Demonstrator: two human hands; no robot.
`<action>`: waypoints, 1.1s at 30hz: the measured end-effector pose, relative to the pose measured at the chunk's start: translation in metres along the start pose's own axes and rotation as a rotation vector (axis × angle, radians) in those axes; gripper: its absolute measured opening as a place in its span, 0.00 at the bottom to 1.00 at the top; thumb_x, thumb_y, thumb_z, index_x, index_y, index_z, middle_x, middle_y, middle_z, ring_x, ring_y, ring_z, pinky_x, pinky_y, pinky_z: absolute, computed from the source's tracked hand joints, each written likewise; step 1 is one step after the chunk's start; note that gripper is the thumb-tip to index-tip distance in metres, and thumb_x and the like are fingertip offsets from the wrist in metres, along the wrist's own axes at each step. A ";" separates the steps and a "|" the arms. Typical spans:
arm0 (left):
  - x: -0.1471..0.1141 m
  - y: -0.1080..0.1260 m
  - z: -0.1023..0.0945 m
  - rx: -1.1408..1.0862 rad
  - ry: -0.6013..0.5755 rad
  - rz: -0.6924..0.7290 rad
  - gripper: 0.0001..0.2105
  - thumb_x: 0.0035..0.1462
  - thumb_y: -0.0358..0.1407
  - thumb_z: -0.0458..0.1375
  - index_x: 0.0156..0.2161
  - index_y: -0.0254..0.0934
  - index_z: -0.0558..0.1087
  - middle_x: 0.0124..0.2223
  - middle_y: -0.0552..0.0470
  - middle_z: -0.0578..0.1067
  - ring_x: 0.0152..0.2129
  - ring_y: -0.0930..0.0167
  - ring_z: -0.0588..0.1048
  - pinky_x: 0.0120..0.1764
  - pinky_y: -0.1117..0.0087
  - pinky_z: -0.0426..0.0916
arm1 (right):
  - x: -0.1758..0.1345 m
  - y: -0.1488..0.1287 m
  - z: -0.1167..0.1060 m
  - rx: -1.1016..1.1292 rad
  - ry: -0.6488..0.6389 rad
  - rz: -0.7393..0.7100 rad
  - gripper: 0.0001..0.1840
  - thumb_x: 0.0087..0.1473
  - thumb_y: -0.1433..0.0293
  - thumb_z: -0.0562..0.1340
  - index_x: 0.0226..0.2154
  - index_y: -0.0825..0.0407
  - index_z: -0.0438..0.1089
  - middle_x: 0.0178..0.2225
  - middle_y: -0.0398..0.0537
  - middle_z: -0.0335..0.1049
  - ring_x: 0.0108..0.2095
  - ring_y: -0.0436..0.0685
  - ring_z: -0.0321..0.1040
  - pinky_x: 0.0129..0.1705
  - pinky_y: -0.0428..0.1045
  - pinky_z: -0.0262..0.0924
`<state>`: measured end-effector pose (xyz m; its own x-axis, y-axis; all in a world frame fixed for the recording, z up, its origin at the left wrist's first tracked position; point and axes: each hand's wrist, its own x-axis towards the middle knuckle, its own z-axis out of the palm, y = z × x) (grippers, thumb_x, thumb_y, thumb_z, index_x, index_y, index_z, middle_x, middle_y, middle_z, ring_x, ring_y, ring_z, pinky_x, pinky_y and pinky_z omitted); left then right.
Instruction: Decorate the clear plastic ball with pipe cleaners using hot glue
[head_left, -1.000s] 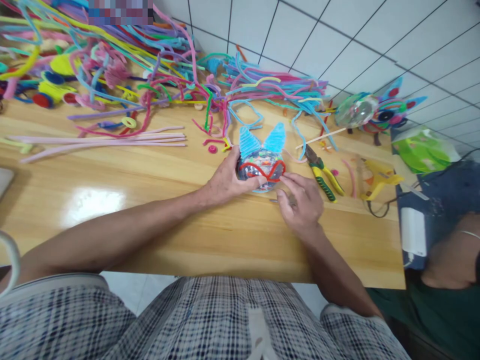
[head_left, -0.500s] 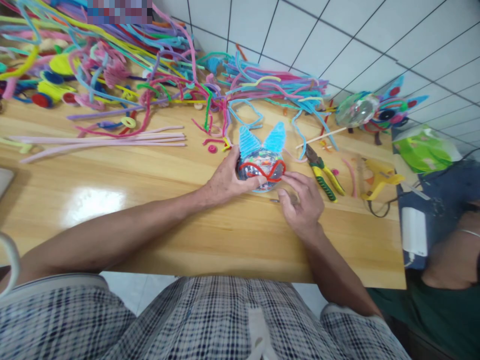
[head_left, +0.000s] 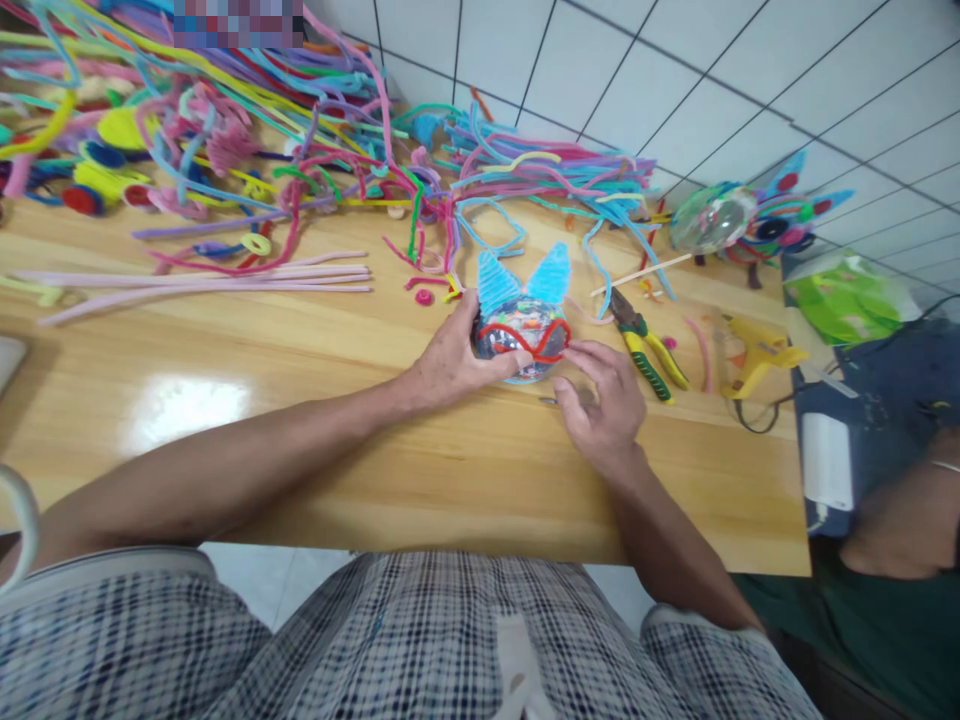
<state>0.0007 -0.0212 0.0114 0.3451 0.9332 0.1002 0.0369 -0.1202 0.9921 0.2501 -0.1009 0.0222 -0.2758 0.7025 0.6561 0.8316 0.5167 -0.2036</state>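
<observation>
My left hand [head_left: 457, 355] grips a round, clear plastic bottle [head_left: 517, 318] from its left side, thumb laid across the front. Two blue pipe-cleaner ears [head_left: 553, 272] stand up from the bottle's top. Across its front lies a red pipe cleaner [head_left: 555, 340] bent into two loops like glasses; my left thumb presses near its middle. My right hand [head_left: 606, 400] touches the right end of the red loop with its fingertips, the thumb held apart below. A small dark object [head_left: 549, 400] lies on the table beside the right thumb.
Pliers [head_left: 646, 350] with yellow-green handles and a yellow glue gun [head_left: 761, 355] lie to the right. A decorated bottle [head_left: 712, 218] rests at the back right. Heaped pipe cleaners [head_left: 315, 85] line the table's back; pink ones [head_left: 300, 280] lie left. Another person's arm [head_left: 904, 500] is at far right.
Very little differs. My right hand has shifted slightly left against the red pipe cleaner; the left hand and the bottle stay in place.
</observation>
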 end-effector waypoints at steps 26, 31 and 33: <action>0.001 -0.002 0.000 -0.012 -0.006 -0.019 0.42 0.50 0.66 0.79 0.59 0.44 0.71 0.59 0.42 0.83 0.56 0.50 0.84 0.63 0.45 0.82 | 0.004 0.023 0.008 0.415 0.229 0.501 0.27 0.78 0.47 0.64 0.29 0.44 0.69 0.26 0.39 0.68 0.27 0.56 0.68 0.34 0.55 0.66; 0.001 -0.001 -0.001 -0.020 -0.011 -0.010 0.43 0.52 0.65 0.79 0.62 0.43 0.71 0.61 0.41 0.83 0.59 0.51 0.84 0.66 0.46 0.81 | 0.005 0.012 0.008 0.357 0.221 0.340 0.11 0.73 0.55 0.71 0.43 0.42 0.74 0.38 0.42 0.77 0.39 0.59 0.78 0.45 0.57 0.75; 0.001 -0.002 -0.001 -0.012 -0.005 -0.003 0.42 0.53 0.63 0.79 0.62 0.43 0.71 0.62 0.41 0.83 0.60 0.50 0.84 0.67 0.45 0.81 | 0.006 0.009 0.006 0.329 0.185 0.306 0.08 0.73 0.57 0.70 0.49 0.41 0.76 0.43 0.45 0.80 0.43 0.61 0.80 0.46 0.59 0.78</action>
<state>-0.0003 -0.0198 0.0093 0.3498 0.9318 0.0969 0.0263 -0.1132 0.9932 0.2526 -0.0889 0.0200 0.0734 0.7629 0.6424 0.6562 0.4481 -0.6072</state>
